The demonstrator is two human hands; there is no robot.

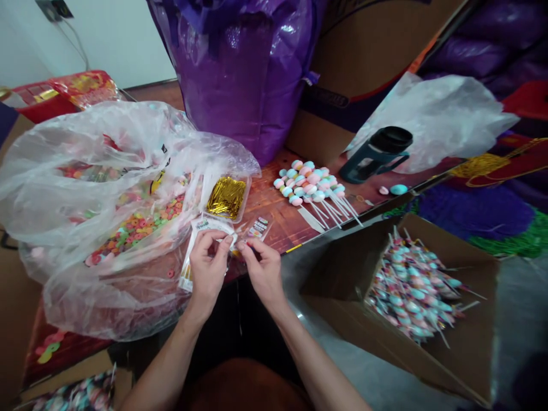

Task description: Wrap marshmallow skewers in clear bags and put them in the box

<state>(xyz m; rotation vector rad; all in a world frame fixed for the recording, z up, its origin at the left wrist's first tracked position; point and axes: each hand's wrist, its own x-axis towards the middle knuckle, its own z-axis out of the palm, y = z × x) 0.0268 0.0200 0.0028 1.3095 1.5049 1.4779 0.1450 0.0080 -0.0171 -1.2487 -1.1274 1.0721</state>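
My left hand [208,264] and my right hand [262,266] are both pinched at the near edge of the wooden table [280,220]. Between them they hold a small clear printed packet [257,229]. My left hand also rests on a stack of such packets [194,251]. Just behind the hands sits a clear tray of gold twist ties [226,197]. A big clear plastic bag [107,188] of coloured ring candies lies to the left, against my left hand.
Several pastel lollipops [310,185] on white sticks lie on the table at right, by a dark mug [377,154]. An open cardboard box [462,337] of wrapped lollipops stands on the floor at right. A purple bag [240,74] stands behind.
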